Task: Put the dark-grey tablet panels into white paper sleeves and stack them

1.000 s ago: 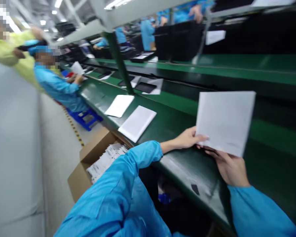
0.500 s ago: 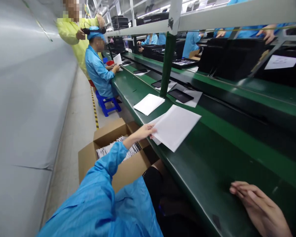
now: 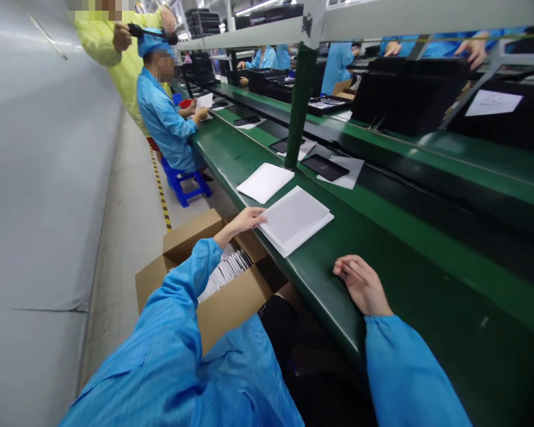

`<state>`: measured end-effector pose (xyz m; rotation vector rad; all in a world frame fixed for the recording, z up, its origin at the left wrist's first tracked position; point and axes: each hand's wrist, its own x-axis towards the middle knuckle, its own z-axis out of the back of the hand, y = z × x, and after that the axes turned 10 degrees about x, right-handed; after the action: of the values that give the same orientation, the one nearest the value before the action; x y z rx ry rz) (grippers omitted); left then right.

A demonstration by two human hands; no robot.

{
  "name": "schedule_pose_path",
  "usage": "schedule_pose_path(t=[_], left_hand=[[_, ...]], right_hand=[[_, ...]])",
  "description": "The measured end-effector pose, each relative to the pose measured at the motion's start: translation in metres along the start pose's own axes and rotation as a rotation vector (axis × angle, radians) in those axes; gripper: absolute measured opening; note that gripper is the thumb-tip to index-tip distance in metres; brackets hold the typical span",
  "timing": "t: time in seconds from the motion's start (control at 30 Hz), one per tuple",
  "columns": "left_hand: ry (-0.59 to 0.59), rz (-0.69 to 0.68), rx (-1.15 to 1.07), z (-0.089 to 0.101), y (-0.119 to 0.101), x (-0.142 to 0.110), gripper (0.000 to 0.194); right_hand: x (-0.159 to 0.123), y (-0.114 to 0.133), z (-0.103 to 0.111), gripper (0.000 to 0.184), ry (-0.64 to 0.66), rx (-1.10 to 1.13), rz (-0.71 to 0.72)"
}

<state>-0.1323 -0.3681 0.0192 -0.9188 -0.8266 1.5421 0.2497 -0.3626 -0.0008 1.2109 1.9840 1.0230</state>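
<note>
My left hand [image 3: 250,220] pinches the left corner of a thin white sheet [image 3: 299,214] at the bench's near edge. This sheet lies over another white one, whose edge shows along the right and lower sides. Just beyond it rests a small stack of white sheets [image 3: 266,182]. My right hand [image 3: 360,286] is over the green bench [image 3: 409,284], to the right of the sheets and apart from them. Its fingers are loosely bent, and nothing shows in them. Below my left forearm, an open cardboard box [image 3: 235,308] holds many thin white items on edge.
A green post [image 3: 299,110] rises from the bench. Behind the sheets, dark flat panels [image 3: 324,168] lie on white paper. A co-worker in blue [image 3: 164,118] sits on a blue stool [image 3: 184,181] farther along. Another person in yellow [image 3: 111,59] stands behind. Black trays [image 3: 271,86] stand across the line.
My left hand has drawn the sheet left and down over the other sheet, so their edges nearly line up. My right hand has moved left and farther up the bench towards them.
</note>
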Motion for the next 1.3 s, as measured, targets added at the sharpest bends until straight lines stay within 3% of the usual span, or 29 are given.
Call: schedule_pose_path(t=[0.17, 0.3, 0.47, 0.57, 0.7, 0.83, 0.93, 1.1, 1.3], left_hand=[[0.058, -0.083, 0.126, 0.003, 0.002, -0.004, 0.074], [0.065, -0.095, 0.504, 0.011, -0.01, -0.004, 0.062], [-0.174, -0.07, 1.018, 0.011, -0.045, 0.014, 0.033], [-0.21, -0.277, 1.051, -0.015, -0.072, 0.051, 0.029], [-0.132, -0.538, 1.093, -0.077, -0.107, 0.132, 0.031], [-0.038, -0.515, 1.361, -0.133, -0.141, 0.216, 0.049], [0.086, -0.448, 1.543, -0.161, -0.157, 0.259, 0.06], [0.188, -0.4, 1.624, -0.189, -0.165, 0.289, 0.038], [0.187, -0.5, 1.543, -0.191, -0.17, 0.278, 0.04]], right_hand=[[0.012, -0.011, -0.017, 0.035, 0.07, 0.04, -0.026], [0.01, -0.014, -0.017, 0.035, 0.063, 0.104, -0.023], [0.01, -0.017, -0.019, 0.036, 0.074, 0.148, -0.047], [0.011, -0.017, -0.021, 0.035, 0.086, 0.175, -0.054], [0.012, -0.019, -0.019, 0.036, 0.105, 0.173, -0.064], [0.013, -0.022, -0.018, 0.039, 0.109, 0.158, -0.047], [0.013, -0.024, -0.018, 0.04, 0.124, 0.169, -0.039], [0.014, -0.024, -0.019, 0.038, 0.146, 0.193, -0.046], [0.012, -0.025, -0.014, 0.036, 0.132, 0.176, -0.061]])
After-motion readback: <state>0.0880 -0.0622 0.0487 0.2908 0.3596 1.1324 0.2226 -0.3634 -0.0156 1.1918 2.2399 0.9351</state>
